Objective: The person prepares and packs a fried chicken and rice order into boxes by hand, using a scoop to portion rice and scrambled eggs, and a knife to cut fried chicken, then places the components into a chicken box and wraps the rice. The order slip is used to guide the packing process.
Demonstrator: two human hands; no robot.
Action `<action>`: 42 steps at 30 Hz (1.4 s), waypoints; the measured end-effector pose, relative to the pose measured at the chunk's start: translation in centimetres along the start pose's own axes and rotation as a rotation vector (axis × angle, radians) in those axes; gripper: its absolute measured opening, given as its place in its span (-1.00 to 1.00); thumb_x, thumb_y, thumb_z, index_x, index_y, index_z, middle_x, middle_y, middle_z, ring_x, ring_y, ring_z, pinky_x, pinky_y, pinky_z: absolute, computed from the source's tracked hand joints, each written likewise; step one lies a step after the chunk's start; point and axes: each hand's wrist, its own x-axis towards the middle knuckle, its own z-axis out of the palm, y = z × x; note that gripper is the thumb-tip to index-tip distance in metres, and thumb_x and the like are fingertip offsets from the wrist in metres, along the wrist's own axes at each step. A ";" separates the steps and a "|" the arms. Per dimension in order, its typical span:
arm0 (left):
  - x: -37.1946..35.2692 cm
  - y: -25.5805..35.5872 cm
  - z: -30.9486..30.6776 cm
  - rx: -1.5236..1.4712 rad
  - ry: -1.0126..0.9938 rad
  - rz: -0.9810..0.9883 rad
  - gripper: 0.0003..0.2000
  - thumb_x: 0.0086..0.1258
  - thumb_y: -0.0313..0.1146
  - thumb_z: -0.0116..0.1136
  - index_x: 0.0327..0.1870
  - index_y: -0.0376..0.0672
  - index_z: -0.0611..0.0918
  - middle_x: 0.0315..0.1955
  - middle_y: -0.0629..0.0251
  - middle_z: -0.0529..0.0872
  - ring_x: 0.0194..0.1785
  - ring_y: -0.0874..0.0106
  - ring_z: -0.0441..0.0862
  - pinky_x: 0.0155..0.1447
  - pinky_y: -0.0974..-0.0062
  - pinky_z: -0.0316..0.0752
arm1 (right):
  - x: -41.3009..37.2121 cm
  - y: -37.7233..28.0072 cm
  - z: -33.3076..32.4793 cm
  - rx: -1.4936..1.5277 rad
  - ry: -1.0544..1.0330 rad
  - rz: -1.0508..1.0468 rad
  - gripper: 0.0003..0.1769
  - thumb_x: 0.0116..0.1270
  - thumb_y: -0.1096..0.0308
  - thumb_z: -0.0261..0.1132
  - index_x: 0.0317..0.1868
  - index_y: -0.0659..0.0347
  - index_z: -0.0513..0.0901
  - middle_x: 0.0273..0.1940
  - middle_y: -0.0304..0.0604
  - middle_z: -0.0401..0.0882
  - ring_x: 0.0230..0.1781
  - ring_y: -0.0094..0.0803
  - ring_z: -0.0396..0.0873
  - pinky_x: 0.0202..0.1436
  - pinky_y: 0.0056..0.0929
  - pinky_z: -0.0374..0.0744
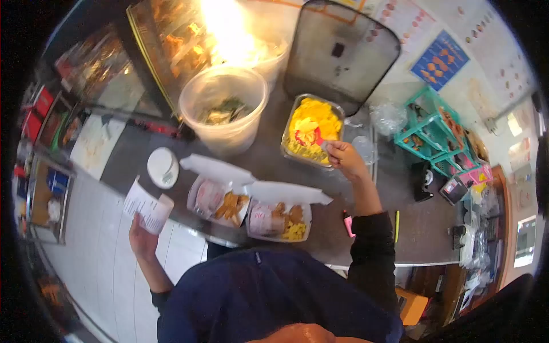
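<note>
My left hand (143, 237) pinches a printed paper slip (146, 208) off the front left edge of the dark counter. My right hand (345, 158) is closed on the handle of a red spoon (309, 136), whose head rests in yellow food (314, 114). That food, which looks like scrambled egg, fills a clear container (285, 152). Between my hands stand two open paper boxes side by side, the left box (193, 201) with brown fried pieces and a wrapped packet, the right box (273, 236) with brown pieces, yellow bits and a wrapped packet.
A translucent bucket (226, 134) and a round white lid (163, 168) stand on the left. Behind the egg container leans a dark translucent lid (343, 57). Teal baskets (426, 128) stand right. A pink marker (349, 224) and a yellow pen (397, 227) lie near the front.
</note>
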 end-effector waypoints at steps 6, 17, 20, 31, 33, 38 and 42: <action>-2.7 0.5 -0.8 0.024 0.023 0.082 -0.60 0.33 -0.29 -0.18 0.15 -0.27 0.25 0.10 0.14 0.36 0.17 0.24 0.28 0.23 0.19 0.12 | -5.1 4.1 10.1 0.130 -0.132 0.176 -0.77 0.24 0.37 0.08 -0.11 0.25 0.50 -0.54 -0.43 0.39 -0.66 -0.74 0.21 -0.62 -0.77 0.19; -5.9 1.5 -3.1 0.050 0.161 0.140 -0.61 0.31 -0.28 -0.16 0.11 -0.28 0.28 0.06 0.14 0.40 0.13 0.24 0.33 0.20 0.19 0.17 | -4.7 15.9 17.7 -1.148 -0.034 -0.587 -0.63 -0.05 0.56 0.10 -0.15 0.13 0.54 -0.26 -0.18 0.44 -0.19 -0.18 0.42 -0.08 -0.30 0.39; -6.3 1.6 -2.8 0.033 0.174 0.143 -0.61 0.32 -0.29 -0.17 0.12 -0.28 0.28 0.06 0.14 0.40 0.14 0.24 0.33 0.21 0.20 0.16 | -4.9 16.0 17.6 -1.161 -0.049 -0.598 -0.60 -0.10 0.57 0.09 -0.16 0.13 0.55 -0.22 -0.18 0.43 -0.14 -0.26 0.40 -0.04 -0.32 0.36; -5.8 1.8 -2.4 0.025 0.130 0.139 -0.61 0.32 -0.28 -0.19 0.13 -0.28 0.27 0.06 0.13 0.40 0.15 0.24 0.32 0.22 0.20 0.15 | -3.7 13.9 14.9 -0.300 -0.106 -0.151 -0.81 0.25 0.48 0.02 -0.15 0.26 0.50 -0.33 -0.23 0.53 -0.34 -0.53 0.46 -0.26 -0.59 0.43; -5.4 1.6 -2.3 0.046 0.136 0.136 -0.59 0.33 -0.26 -0.22 0.14 -0.28 0.26 0.06 0.13 0.40 0.14 0.22 0.33 0.21 0.19 0.16 | -3.8 12.0 13.9 -0.148 -0.161 -0.097 -0.81 0.29 0.44 0.00 -0.16 0.28 0.49 -0.34 -0.30 0.52 -0.34 -0.63 0.43 -0.27 -0.63 0.42; -4.6 1.1 -2.1 0.039 0.109 0.141 -0.59 0.33 -0.26 -0.22 0.14 -0.29 0.25 0.07 0.11 0.39 0.14 0.21 0.33 0.22 0.18 0.15 | -6.0 8.8 16.1 -0.712 -0.080 -0.474 -0.77 0.16 0.53 0.04 -0.15 0.23 0.50 -0.29 -0.15 0.48 -0.29 -0.38 0.48 -0.19 -0.48 0.45; -4.4 1.1 -1.7 0.041 0.126 0.151 -0.59 0.33 -0.27 -0.22 0.14 -0.31 0.24 0.07 0.09 0.38 0.14 0.21 0.32 0.21 0.18 0.16 | -5.6 15.4 17.2 -1.148 -0.155 -0.576 -0.68 0.03 0.56 0.07 -0.15 0.17 0.51 -0.22 -0.03 0.41 -0.17 -0.11 0.43 -0.09 -0.30 0.42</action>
